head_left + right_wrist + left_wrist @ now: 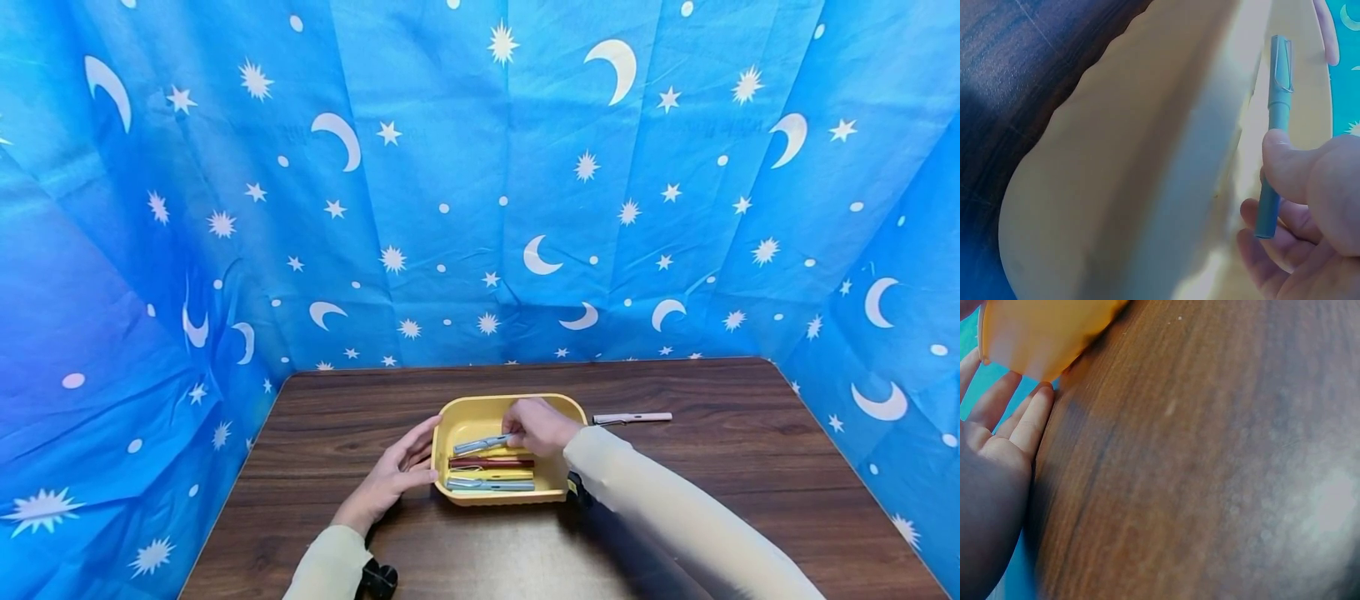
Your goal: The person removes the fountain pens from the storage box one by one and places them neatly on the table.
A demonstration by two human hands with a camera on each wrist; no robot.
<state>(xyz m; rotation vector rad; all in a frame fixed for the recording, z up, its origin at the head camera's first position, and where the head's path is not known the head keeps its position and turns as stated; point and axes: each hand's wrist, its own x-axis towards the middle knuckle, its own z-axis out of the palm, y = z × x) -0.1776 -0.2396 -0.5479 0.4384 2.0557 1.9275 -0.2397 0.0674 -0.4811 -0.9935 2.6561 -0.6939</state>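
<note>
A light-blue pen (480,443) is pinched between the thumb and fingers of my right hand (543,427), inside a yellow plastic tray (467,419). The right wrist view shows this pen (1279,81) with its wire clip and capped end pointing away from the hand. Below it in the tray lie several pens side by side, among them a dark red pen (491,462), a yellow pen (495,475) and a blue pen (480,483). My left hand (390,479) rests against the tray's left wall, its fingers (1032,419) extended along the outside.
A pale pen (633,417) with a dark end lies on the brown wooden table (712,467), right of the tray. Blue cloth (457,167) printed with moons and stars hangs behind the table and on both sides.
</note>
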